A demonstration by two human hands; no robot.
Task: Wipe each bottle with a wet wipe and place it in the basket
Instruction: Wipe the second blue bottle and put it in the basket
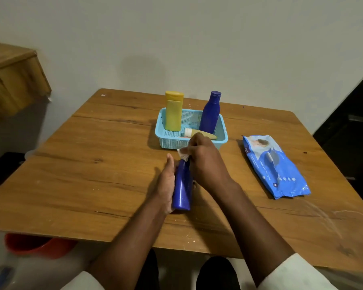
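My left hand (pixel 166 183) holds a blue bottle (pixel 182 189) from its left side, just above the table's middle, base toward me. My right hand (pixel 205 160) grips a white wet wipe (pixel 183 153) against the bottle's top end, hiding the cap. Behind them sits a light blue basket (pixel 168 141). Inside it a yellow bottle (pixel 173 110) and a second blue bottle (pixel 210 111) stand upright, and a small yellowish tube with a white cap (pixel 192 132) lies flat.
A blue pack of wet wipes (pixel 275 166) lies on the wooden table (pixel 88 164) to the right. A red bucket (pixel 38 245) sits on the floor below the table's front left edge. A wooden shelf (pixel 13 80) juts out at the left wall.
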